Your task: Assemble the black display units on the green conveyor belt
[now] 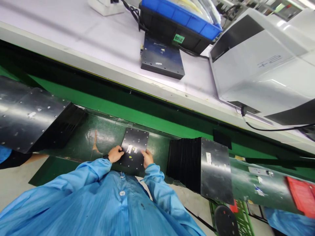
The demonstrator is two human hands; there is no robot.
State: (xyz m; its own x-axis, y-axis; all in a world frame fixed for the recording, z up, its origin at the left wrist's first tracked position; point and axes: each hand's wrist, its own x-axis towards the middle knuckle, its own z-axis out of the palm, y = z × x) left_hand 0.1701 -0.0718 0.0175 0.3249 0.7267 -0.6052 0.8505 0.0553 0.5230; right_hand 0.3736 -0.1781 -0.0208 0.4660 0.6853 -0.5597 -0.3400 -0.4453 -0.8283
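Gripping a black metal panel (pixel 134 154) by opposite edges, the left hand (pixel 115 154) and right hand (pixel 148 158) have it between them at the green table (pixel 158 146); whether it bears flat there or is slightly raised, I cannot tell. The left fingers are curled in close at its left edge, and the right thumb lies over the right edge with the other right fingers partly hidden. The likeliest trouble seems a slip: bare skin on smooth metal, held only at the sides, could lose one edge under uneven pressure, and a dropping edge might pinch a fingertip against the table. Left of the left fingers, a torn-looking brown patch (pixel 95 144) could snag a corner if the panel were slid across it. Right of the right fingers and apart from them, a stack of black panels (pixel 205 168) might be knocked or scratched by a careless sideways swing. Between the fingers, the white stickers (pixel 129 149) on the panel could lift if a thumb rubbed over them.
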